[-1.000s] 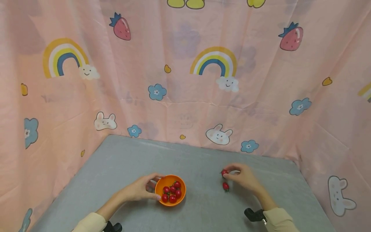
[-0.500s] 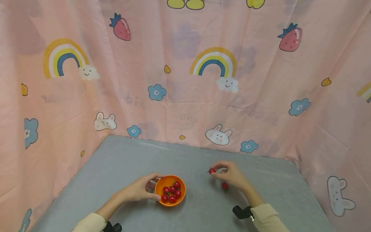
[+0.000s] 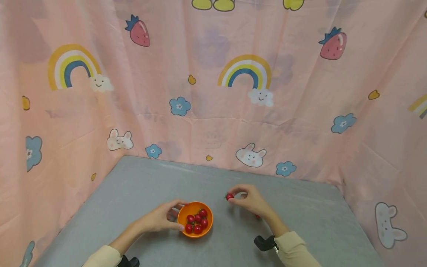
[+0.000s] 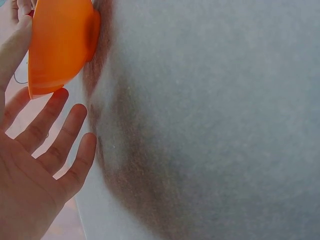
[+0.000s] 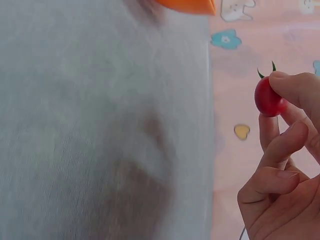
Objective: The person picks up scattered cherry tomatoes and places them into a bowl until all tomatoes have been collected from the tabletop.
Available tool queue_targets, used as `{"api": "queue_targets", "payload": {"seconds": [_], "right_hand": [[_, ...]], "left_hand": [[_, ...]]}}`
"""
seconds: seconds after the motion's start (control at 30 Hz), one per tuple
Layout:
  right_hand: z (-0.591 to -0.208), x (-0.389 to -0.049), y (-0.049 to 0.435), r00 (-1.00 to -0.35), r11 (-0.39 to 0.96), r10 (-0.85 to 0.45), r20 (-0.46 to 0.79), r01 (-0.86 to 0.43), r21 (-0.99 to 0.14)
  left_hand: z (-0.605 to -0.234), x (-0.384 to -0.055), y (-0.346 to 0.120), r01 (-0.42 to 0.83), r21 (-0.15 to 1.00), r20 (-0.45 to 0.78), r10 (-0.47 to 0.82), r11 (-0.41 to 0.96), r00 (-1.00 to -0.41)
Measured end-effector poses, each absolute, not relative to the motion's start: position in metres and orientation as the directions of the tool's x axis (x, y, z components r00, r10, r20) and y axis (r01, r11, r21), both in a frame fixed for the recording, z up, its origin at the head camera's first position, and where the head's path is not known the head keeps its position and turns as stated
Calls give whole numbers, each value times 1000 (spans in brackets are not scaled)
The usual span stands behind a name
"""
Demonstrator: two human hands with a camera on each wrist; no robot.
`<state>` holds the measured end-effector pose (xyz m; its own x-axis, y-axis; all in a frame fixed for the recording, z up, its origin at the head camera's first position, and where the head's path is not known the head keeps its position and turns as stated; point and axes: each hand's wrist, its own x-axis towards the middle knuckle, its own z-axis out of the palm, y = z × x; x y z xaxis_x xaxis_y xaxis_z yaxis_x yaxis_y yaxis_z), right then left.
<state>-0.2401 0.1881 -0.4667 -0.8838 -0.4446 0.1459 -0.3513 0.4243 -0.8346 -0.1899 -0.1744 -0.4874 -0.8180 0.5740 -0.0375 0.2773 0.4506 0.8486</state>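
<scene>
My right grip [image 3: 251, 202], pinched on a red tomato [image 3: 229, 196], has moved closer to the orange bowl [image 3: 195, 206]; my left grip [image 3: 161, 218] stays curled around its side.

Bowl [image 4: 60, 45] orange; tomatoes [image 3: 197, 230] red, green-tipped; tabletop [image 3: 150, 185] grey; backdrop [image 3: 150, 74] pink, rainbow-and-bunny print; sleeves [image 3: 295, 249] cream.

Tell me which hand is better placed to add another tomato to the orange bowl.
Probably the right hand: it pinches a tomato to the right of the orange bowl, while the left hand is occupied holding the bowl.
</scene>
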Motion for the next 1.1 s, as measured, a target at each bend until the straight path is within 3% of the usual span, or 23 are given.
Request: {"api": "queue_targets", "payload": {"seconds": [0.53, 1.1], "right_hand": [[-465, -236, 157, -857, 371, -493, 151, -364, -854], [-464, -232, 114, -787, 318, -602, 133, -389, -864]], "left_hand": [[-488, -189, -173, 289, 843, -33, 579, 453, -814], [-486, -189, -173, 282, 850, -39, 586, 445, -809]]}}
